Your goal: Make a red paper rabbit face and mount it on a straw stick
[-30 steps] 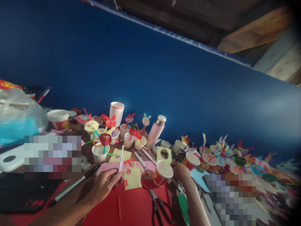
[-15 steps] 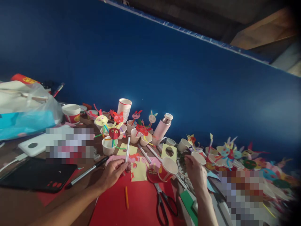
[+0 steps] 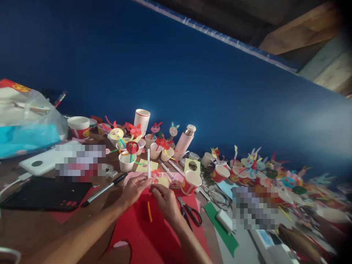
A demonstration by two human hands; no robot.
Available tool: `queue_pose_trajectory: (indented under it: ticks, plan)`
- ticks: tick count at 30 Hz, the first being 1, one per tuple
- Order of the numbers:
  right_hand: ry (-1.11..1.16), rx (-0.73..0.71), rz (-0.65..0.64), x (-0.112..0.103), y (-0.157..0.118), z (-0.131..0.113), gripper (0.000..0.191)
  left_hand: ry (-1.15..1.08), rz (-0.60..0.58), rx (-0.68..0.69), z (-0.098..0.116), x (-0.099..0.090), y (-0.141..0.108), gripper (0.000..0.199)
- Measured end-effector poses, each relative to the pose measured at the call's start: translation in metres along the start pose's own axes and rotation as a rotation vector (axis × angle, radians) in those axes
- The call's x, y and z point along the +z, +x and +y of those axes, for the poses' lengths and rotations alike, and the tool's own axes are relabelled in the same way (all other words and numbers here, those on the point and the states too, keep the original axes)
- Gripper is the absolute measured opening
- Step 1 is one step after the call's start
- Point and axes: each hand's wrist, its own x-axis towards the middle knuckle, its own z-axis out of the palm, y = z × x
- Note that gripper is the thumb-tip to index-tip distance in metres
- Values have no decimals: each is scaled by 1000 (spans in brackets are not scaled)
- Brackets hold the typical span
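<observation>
A white stick (image 3: 149, 163) stands upright in the pinched fingers of my left hand (image 3: 136, 186). My right hand (image 3: 164, 200) is closed close by, its fingertips near the stick's lower end; what they hold, if anything, is too small to make out. Both hands are over a red sheet (image 3: 145, 238) on which an orange strip (image 3: 149, 211) lies. Black-handled scissors (image 3: 194, 214) are right of my right hand. A paper cup (image 3: 192, 180) is just beyond them, beside yellow and pink paper scraps.
Paper cups with animal-face figures (image 3: 132, 147) crowd the back, near a pink flask (image 3: 185, 142) and a stack of cups (image 3: 142, 121). A marker (image 3: 104, 190), black phone (image 3: 46, 194) and white power bank (image 3: 49, 157) lie left. Green paper (image 3: 222, 229) is right.
My right hand has moved left from beside the cups to meet my left hand at the stick. The view has shifted somewhat to the right.
</observation>
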Motion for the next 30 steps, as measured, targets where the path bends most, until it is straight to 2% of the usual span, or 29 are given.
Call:
queue_pose_trajectory:
  ticks: [2,7,14,24,30]
  plan:
    - [93,27,6,8,0,6,22,-32,-25,-15,-3,4,-2,30]
    - [146,66,51,18,-2,14,23,-88,-46,-99,-10,12,-5,31]
    - [159,90,75,12,-10,17,24,-128,-109,-130,-11,17,-9,37]
    - [171,115,8,12,-15,25,28,-188,-114,-126,-12,16,-14,34]
    - [57,93,56,9,-16,22,30,-192,-127,-133,-15,16,-16,34]
